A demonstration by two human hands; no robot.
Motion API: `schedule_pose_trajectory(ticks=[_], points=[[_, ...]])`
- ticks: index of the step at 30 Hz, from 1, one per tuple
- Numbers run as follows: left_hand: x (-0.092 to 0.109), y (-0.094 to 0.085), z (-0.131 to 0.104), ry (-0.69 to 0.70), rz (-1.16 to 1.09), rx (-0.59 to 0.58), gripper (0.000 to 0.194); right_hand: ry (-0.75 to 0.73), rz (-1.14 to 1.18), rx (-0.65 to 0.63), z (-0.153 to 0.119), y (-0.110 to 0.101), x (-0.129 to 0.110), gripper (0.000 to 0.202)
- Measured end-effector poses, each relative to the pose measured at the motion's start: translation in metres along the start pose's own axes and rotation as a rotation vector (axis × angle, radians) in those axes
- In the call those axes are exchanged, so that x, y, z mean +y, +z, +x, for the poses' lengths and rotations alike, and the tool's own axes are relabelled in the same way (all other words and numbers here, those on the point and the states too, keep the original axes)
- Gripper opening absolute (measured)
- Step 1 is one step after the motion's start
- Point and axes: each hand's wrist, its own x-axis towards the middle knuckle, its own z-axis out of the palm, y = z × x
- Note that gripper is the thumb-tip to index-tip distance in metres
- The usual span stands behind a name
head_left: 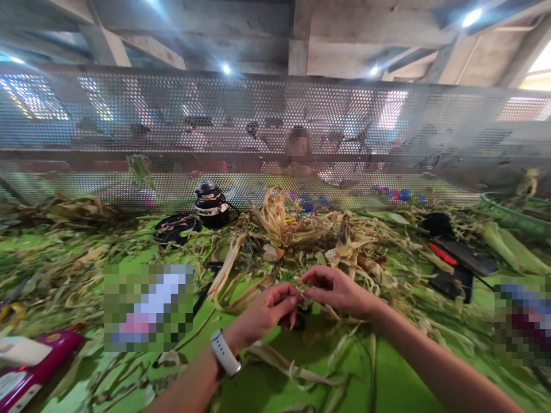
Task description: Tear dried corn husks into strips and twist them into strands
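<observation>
- Head view: left hand [275, 305] and right hand [336, 291] close together, fingertips nearly meeting. Both narrow, fingers bent, pinching at a small pale piece [302, 290]; too small to tell what it is.
- Left wrist wears a white-strapped watch [225, 352]; right wrist bare.
- Just below the fingertips, a small dark object [302, 319], partly hidden, blurred.
- Under and around both hands, green tabletop [258, 393], strewn with dry, leafy strips.
- Curved pale strip [297, 370] on the tabletop, nearer the wearer than the fingers.
- Beyond the hands, a heap of dried husks [318, 229], tan to straw-coloured, tangled.
- Farther off and left of the hands: black bottle [210, 207], upright, pale band with lettering ending "RGY"; flat black item [176, 229] just beside it.
- Right of the hands, beyond the right forearm: dark slabs [451, 281] with a red strip; farther right, green basket [516, 215].
- Far left of the left hand, near the view's edge: magenta device [51, 358].
- Past the heap, perforated metal screen [241, 109] spans the view; several people [298, 143] show dimly through it.
</observation>
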Motion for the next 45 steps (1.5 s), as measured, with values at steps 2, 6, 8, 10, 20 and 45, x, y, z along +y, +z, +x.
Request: schedule_pose_trajectory(ticks=[2,6,8,10,20,45], points=[[0.0,-0.003,0.001,0.001,-0.006,0.039,0.035,-0.074,-0.098,0.113,0.001,0.001,-0.001,0.026],[-0.002,-0.013,0.005,0.027,-0.037,0.131,0.037,-0.143,-0.189,0.304,0.0,-0.018,-0.007,0.02],[-0.003,-0.019,0.008,0.063,-0.048,0.187,0.036,-0.126,-0.074,0.42,-0.001,-0.034,-0.009,0.023],[-0.003,-0.025,0.01,0.112,-0.056,0.283,0.034,-0.142,0.104,0.614,-0.002,-0.049,-0.009,0.029],[0.015,-0.034,0.01,0.33,-0.139,0.802,0.032,-0.021,0.204,0.531,0.004,-0.048,0.002,0.04],[0.009,-0.056,-0.028,0.449,0.032,0.908,0.025,0.023,-0.319,0.073,0.013,-0.013,0.009,0.026]])
